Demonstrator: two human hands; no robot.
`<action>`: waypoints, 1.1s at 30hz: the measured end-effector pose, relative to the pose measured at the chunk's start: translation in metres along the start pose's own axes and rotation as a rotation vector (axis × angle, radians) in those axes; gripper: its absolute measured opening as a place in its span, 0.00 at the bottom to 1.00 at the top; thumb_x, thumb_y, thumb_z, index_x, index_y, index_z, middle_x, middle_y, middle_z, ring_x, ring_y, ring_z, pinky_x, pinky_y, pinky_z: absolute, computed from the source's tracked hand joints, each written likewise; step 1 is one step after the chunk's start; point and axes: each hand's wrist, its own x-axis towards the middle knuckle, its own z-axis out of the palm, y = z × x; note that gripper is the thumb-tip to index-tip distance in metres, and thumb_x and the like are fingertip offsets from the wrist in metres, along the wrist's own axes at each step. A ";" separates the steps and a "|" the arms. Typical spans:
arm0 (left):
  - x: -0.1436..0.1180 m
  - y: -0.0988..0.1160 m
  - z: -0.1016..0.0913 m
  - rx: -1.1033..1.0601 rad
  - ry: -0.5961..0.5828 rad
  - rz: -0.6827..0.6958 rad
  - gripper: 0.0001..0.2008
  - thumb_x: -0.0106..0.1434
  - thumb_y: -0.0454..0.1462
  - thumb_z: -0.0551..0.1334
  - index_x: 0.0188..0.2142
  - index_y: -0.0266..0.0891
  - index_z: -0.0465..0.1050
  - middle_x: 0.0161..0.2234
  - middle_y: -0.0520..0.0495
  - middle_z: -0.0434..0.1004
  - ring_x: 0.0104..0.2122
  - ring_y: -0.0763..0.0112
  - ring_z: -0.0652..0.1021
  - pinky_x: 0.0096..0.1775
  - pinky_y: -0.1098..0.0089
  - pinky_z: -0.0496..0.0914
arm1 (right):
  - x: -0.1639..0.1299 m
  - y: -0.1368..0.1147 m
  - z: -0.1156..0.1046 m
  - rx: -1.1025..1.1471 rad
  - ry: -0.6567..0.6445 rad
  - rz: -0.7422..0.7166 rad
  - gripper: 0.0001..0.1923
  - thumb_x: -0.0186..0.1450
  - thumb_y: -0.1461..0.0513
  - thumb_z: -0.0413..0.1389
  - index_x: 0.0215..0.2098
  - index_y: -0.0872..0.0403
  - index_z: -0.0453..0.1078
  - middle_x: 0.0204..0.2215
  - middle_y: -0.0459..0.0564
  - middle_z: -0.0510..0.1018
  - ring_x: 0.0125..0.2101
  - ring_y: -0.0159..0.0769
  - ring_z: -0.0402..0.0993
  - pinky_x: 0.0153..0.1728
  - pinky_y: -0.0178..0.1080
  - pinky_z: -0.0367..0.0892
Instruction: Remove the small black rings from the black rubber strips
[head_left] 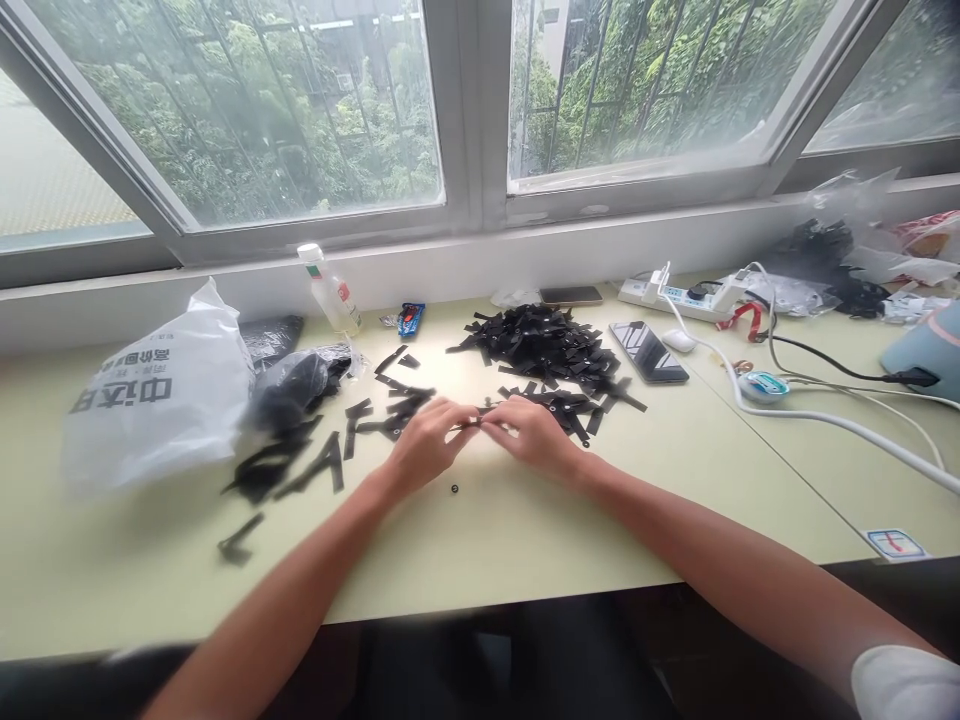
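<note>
My left hand [427, 440] and my right hand [529, 430] meet at the middle of a pale green table [525, 540]. Together their fingertips pinch a small black strip [474, 422]. A big heap of black strips [544, 345] lies just beyond my right hand. Loose black strips [322, 455] are scattered to the left of my left hand. A tiny black ring [454, 489] sits on the table just in front of my hands.
A white plastic bag [161, 395] and a clear bag of dark pieces [296, 385] lie at the left. A small bottle [330, 292] leans on the sill. A phone [649, 352], a power strip [679, 296] and white cables [825, 420] lie at the right.
</note>
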 end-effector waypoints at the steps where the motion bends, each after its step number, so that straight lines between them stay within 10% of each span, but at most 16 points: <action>1: 0.000 0.000 0.000 -0.003 -0.014 -0.012 0.06 0.68 0.34 0.61 0.44 0.39 0.75 0.36 0.45 0.80 0.37 0.66 0.76 0.41 0.65 0.72 | 0.000 -0.001 0.000 -0.002 -0.007 0.002 0.07 0.69 0.63 0.56 0.36 0.53 0.77 0.31 0.49 0.81 0.34 0.38 0.71 0.38 0.39 0.66; 14: -0.003 0.013 0.004 -0.162 -0.113 -0.157 0.07 0.67 0.35 0.62 0.39 0.39 0.80 0.30 0.47 0.79 0.30 0.69 0.74 0.35 0.68 0.69 | 0.002 -0.010 -0.005 -0.238 -0.409 0.023 0.07 0.69 0.68 0.45 0.35 0.55 0.63 0.27 0.45 0.70 0.23 0.30 0.58 0.25 0.35 0.49; 33: 0.002 -0.003 -0.007 -0.202 -0.024 -0.499 0.09 0.66 0.40 0.60 0.34 0.39 0.77 0.30 0.49 0.78 0.30 0.70 0.74 0.33 0.69 0.66 | -0.002 0.010 0.007 -0.109 -0.154 0.021 0.11 0.71 0.60 0.53 0.46 0.55 0.75 0.41 0.53 0.75 0.35 0.35 0.73 0.37 0.38 0.69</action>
